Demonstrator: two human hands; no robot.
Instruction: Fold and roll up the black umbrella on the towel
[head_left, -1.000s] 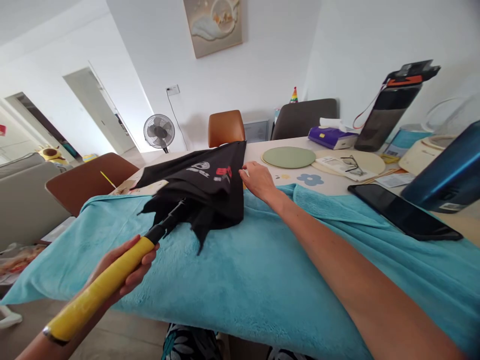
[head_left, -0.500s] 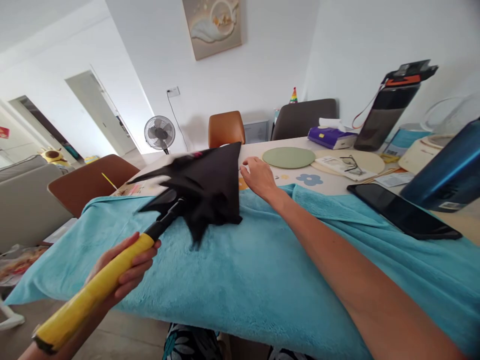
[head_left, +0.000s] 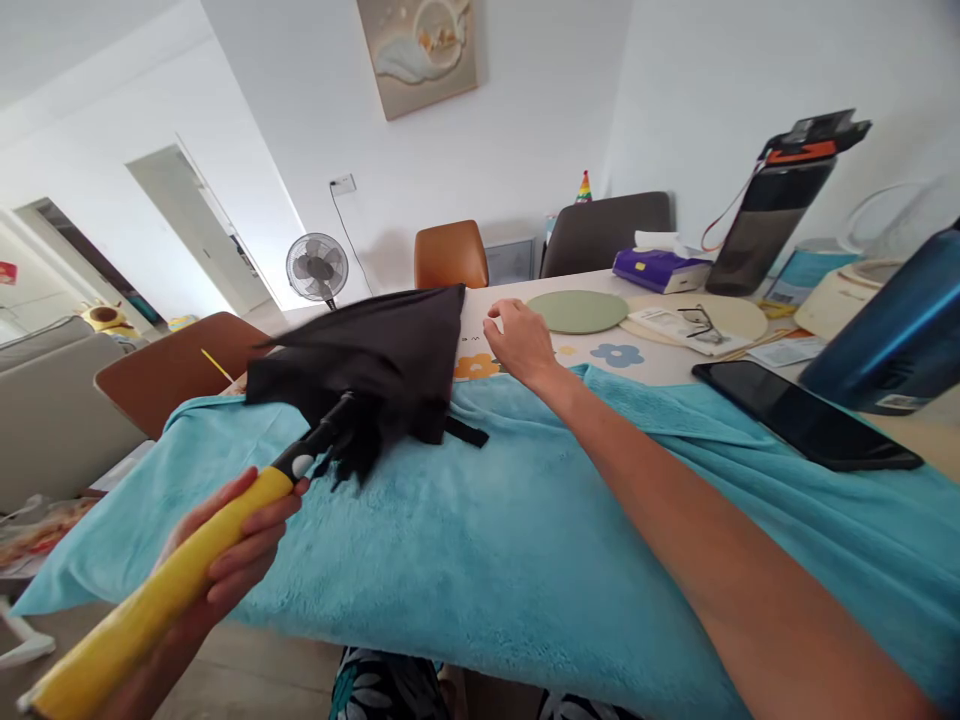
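Note:
A black umbrella (head_left: 397,340) with a yellow handle is partly spread, its loose folds blurred by motion above the blanket. My left hand (head_left: 232,540) wraps around the yellow handle (head_left: 180,570), just below a pale button on the black shaft (head_left: 322,435). A short strap (head_left: 466,432) sticks out from the canopy's lower right edge. To the right of the cloth, and apart from it, my right hand (head_left: 519,340) hangs over the table, fingers loosely curled with a gap to the thumb and nothing visible in them.
A turquoise blanket (head_left: 480,540) covers the near part of the table. On the right lie a black tablet (head_left: 802,415), eyeglasses (head_left: 699,322), a purple tissue pack (head_left: 660,270) and a green mat (head_left: 577,311). A dark bottle (head_left: 776,210) and a blue bottle (head_left: 892,330) stand there too.
The umbrella has turned in my left hand, bringing the pale button and the strap into sight. Its canopy has shifted left, away from my right hand, whose finger and thumb look wider apart.

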